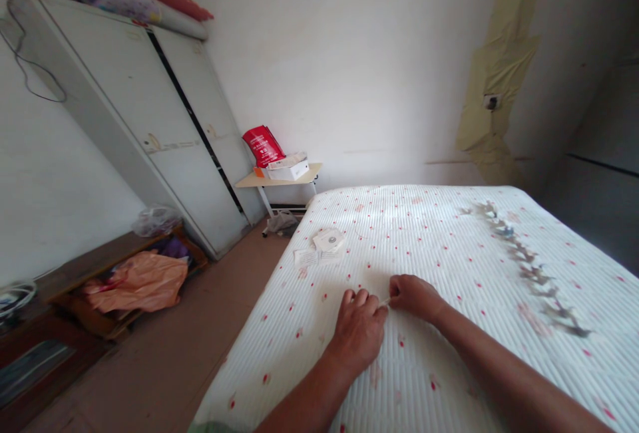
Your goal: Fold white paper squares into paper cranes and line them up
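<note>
Both hands are low over a white ribbed bedspread (pixel 414 373) dotted with small red flowers. A short, thin, pale strip (pixel 384 302) shows between my fingertips; it is too small for me to tell its kind. My left hand (pixel 360 330) has its fingers curled, the thumb side toward the strip. My right hand (pixel 413 296) pinches the strip's other end, knuckles bent. Beyond my left hand lie a whitish card or packet with a round dark mark (pixel 330 240) and a printed paper slip (pixel 307 258). What the palms cover is hidden.
A long row of small dark figures (pixel 530 261), blurred, runs along the bed's right side. Past the bed's far left corner stands a small table (pixel 248 181) with a red bag (pixel 263 146) and a white box (pixel 289 169). A grey cabinet (pixel 124 107) leans into view at left.
</note>
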`<state>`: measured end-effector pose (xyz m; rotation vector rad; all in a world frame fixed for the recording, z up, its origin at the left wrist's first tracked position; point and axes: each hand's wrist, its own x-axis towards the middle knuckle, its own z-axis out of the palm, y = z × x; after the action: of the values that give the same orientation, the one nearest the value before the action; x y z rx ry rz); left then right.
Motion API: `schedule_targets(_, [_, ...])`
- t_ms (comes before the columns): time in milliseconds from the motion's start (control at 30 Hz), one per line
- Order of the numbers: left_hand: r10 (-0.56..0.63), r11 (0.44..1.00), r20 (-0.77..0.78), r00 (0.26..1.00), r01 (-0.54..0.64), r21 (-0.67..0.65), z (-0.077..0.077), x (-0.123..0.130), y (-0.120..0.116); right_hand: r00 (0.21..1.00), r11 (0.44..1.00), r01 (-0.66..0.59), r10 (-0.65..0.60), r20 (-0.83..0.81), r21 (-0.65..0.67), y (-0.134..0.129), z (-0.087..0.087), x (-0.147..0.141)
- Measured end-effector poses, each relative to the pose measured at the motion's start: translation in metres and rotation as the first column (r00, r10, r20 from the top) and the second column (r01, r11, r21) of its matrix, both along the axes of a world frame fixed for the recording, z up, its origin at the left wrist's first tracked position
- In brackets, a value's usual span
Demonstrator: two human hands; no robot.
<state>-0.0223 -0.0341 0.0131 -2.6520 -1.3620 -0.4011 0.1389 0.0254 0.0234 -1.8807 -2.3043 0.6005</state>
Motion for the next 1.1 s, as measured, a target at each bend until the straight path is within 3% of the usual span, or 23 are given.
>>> schedule_targets(333, [0.013,1.0,0.0,1.0,-0.013,0.003,-0.0008,-0.0006,0.0002,0.998,1.0,-0.029,0.029,-0.047,-0.007,0.0003,-0.0032,0.0036])
schedule_targets(667, [0.013,1.0,0.021,1.0,-0.013,-0.011,-0.0011,0.0006,0.0006,0.999,1.0,0.03,-0.03,-0.02,0.002,-0.0024,-0.0016,-0.001])
schedule_targets(1100, [0.042,0.998,0.006,0.999,-0.042,-0.036,0.0003,-0.0003,0.0001,0.996,1.0,-0.016,0.016,-0.082,-0.002,0.0013,-0.0049,0.0082])
